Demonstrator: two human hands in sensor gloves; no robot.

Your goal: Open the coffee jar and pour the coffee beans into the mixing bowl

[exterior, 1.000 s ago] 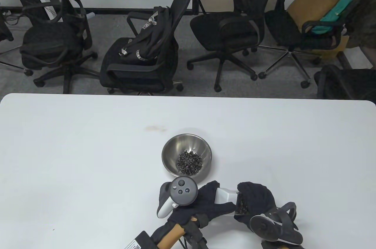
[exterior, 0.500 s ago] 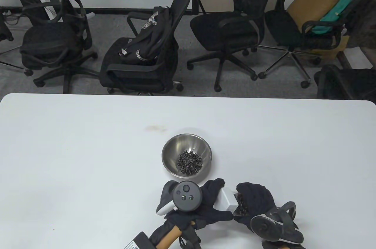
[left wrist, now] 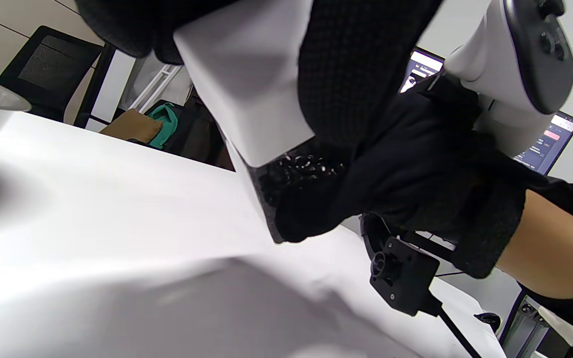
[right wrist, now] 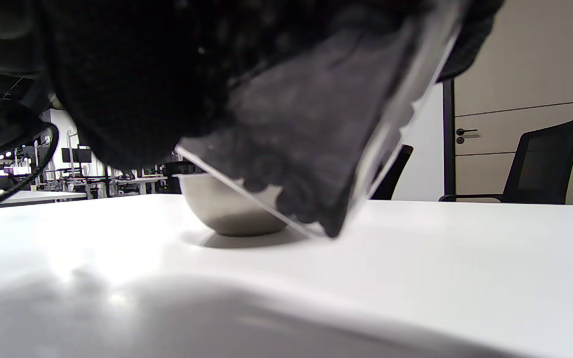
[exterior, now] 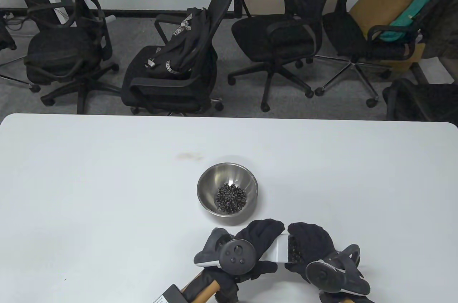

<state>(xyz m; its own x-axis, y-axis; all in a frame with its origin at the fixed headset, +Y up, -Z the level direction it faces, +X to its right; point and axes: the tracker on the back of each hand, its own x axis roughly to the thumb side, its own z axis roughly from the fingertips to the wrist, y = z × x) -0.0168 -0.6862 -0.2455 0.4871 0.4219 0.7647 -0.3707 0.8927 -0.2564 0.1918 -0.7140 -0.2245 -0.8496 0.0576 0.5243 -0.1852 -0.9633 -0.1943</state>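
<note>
A steel mixing bowl (exterior: pixel 207 183) stands mid-table with a heap of coffee beans (exterior: pixel 231 198) in it. Just in front of it both gloved hands hold a clear coffee jar (exterior: pixel 295 248) on its side, above the table, with dark beans showing inside. My left hand (exterior: pixel 266 236) grips the jar's white lid (exterior: pixel 279 250), fingers wrapped over it; the lid also shows in the left wrist view (left wrist: pixel 246 84). My right hand (exterior: pixel 309 240) grips the jar body, which fills the right wrist view (right wrist: pixel 316 124), tilted with one corner low near the table.
The white table (exterior: pixel 107 181) spreads wide to the left, right and behind the bowl. Several black office chairs (exterior: pixel 171 67) stand beyond its far edge. The bowl (right wrist: pixel 227 209) sits close behind the jar.
My left hand has turned on the lid; its tracker swung right and towards the near edge. The lid now sits square against the jar. The right hand and bowl have not moved.
</note>
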